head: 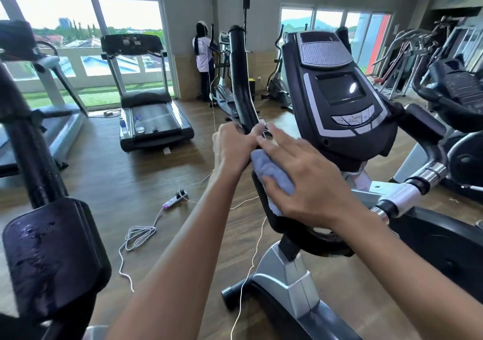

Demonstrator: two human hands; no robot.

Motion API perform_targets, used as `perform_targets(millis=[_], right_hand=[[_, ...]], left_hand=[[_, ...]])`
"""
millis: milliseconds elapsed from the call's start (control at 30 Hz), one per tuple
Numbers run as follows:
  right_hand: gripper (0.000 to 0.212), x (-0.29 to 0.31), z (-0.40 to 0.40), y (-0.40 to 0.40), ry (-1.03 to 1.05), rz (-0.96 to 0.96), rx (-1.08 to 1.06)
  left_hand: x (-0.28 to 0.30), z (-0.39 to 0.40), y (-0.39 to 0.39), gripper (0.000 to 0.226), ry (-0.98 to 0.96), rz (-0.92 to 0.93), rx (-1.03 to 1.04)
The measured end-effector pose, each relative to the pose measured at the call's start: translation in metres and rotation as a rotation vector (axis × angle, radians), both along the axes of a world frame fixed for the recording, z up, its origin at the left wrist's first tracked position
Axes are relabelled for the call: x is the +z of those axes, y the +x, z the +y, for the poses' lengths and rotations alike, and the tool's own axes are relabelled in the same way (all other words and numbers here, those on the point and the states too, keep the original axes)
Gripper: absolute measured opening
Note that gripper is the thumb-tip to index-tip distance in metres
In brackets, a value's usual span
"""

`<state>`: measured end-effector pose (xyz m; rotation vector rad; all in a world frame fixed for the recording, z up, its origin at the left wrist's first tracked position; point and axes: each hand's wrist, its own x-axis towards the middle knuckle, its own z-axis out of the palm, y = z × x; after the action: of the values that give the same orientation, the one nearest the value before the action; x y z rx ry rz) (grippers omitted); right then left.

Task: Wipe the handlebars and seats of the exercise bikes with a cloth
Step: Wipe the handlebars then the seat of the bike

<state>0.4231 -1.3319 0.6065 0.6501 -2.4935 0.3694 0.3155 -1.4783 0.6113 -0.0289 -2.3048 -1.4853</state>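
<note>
Right hand (308,183) pressing cloth (271,172), handlebar (239,78)

Under you runs a brown wood-plank floor (125,183). A white power strip (174,200) lies on it just left of your bike, its cord (138,236) looped in a loose coil nearer you. The exercise bike (292,282) stands on the floor at your right on its grey base. A treadmill (154,120) sits further off by the window, a spray bottle (138,124) standing on its belt. Another person (205,60) stands on the floor by the far wall
</note>
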Motion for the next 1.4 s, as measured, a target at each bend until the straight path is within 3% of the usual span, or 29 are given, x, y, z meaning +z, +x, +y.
perform_targets(millis=[33, 100, 167, 233, 500, 700, 967, 1200, 1333, 1400], right_hand=[[0.067, 0.001, -0.003, -0.005, -0.001, 0.018, -0.010], [0.064, -0.004, -0.008, -0.006, -0.034, 0.028, -0.026], [0.064, -0.016, -0.009, 0.008, -0.089, 0.036, -0.054], [0.064, -0.028, -0.006, 0.026, -0.124, 0.032, -0.077], [0.068, 0.002, -0.022, -0.008, -0.139, -0.052, -0.184], [0.062, -0.037, -0.003, 0.040, -0.100, 0.008, -0.074], [0.067, -0.005, -0.025, 0.007, -0.060, 0.000, -0.157], [0.066, -0.042, -0.001, 0.048, -0.013, 0.094, 0.077], [0.072, -0.003, -0.015, 0.007, -0.112, -0.090, -0.042], [0.073, 0.004, -0.029, -0.005, -0.108, -0.077, -0.175]], left_hand=[[0.000, -0.004, 0.003, 0.028, -0.039, 0.099, -0.032], [-0.004, -0.013, 0.003, 0.051, -0.178, 0.221, -0.191], [-0.015, -0.019, 0.005, 0.053, -0.350, 0.246, -0.321], [-0.028, -0.020, 0.009, 0.050, -0.388, 0.280, -0.376], [-0.038, -0.038, 0.003, 0.052, -0.608, 0.473, -0.303], [-0.044, -0.029, 0.006, 0.051, -0.562, 0.482, -0.276], [-0.046, -0.025, 0.006, 0.056, -0.541, 0.442, -0.269], [-0.052, -0.021, 0.000, 0.052, -0.426, 0.457, -0.294], [-0.044, -0.030, -0.006, 0.051, -0.389, 0.384, -0.370], [-0.040, -0.032, -0.005, 0.056, -0.399, 0.382, -0.352]])
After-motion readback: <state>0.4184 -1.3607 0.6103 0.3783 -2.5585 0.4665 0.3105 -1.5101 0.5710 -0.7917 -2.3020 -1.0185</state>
